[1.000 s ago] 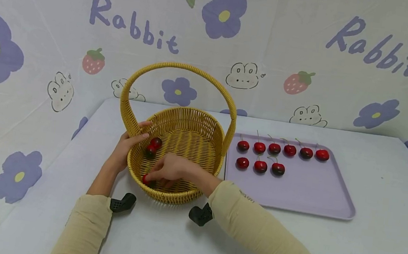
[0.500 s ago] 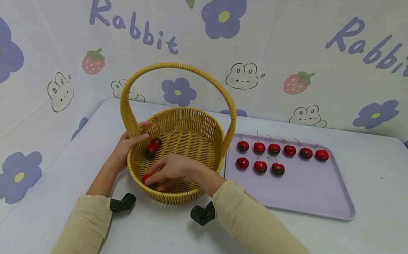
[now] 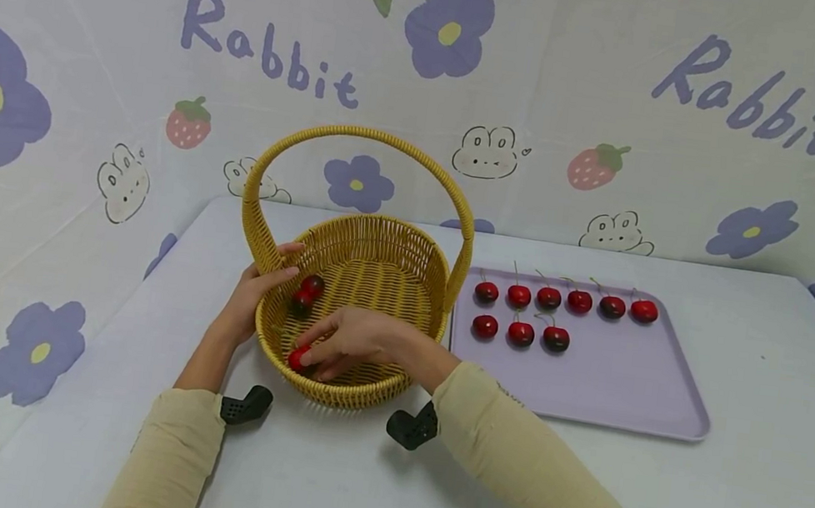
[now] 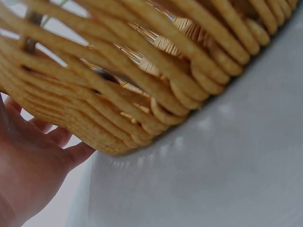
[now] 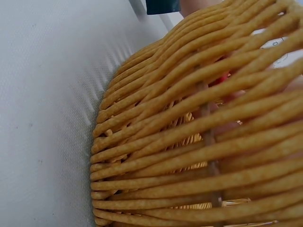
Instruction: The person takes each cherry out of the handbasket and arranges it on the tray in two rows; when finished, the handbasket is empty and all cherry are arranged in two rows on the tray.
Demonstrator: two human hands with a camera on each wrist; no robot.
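A round yellow wicker basket (image 3: 404, 287) with a tall arched handle stands on the table. My left hand (image 3: 249, 300) holds its left side, thumb over the rim; in the left wrist view the fingers of that hand (image 4: 33, 161) lie against the outside of the weave. Inside the basket, my right hand (image 3: 356, 340) pinches a red cherry (image 3: 298, 358) low by the near left wall. Just beyond it lie two dark red cherries, one (image 3: 312, 285) behind the other (image 3: 301, 302). The basket wall mostly hides the right hand in the right wrist view.
To the right of the basket lies a lilac tray (image 3: 626, 388) bearing several cherries in two rows, most with stems. A patterned cloth (image 3: 546, 94) hangs behind the white table (image 3: 321, 479). The basket handle (image 3: 368, 133) arches above the basket opening.
My right hand and forearm have shifted slightly to the right, and the pinched cherry has moved a little the same way. The left hand keeps its hold on the basket.
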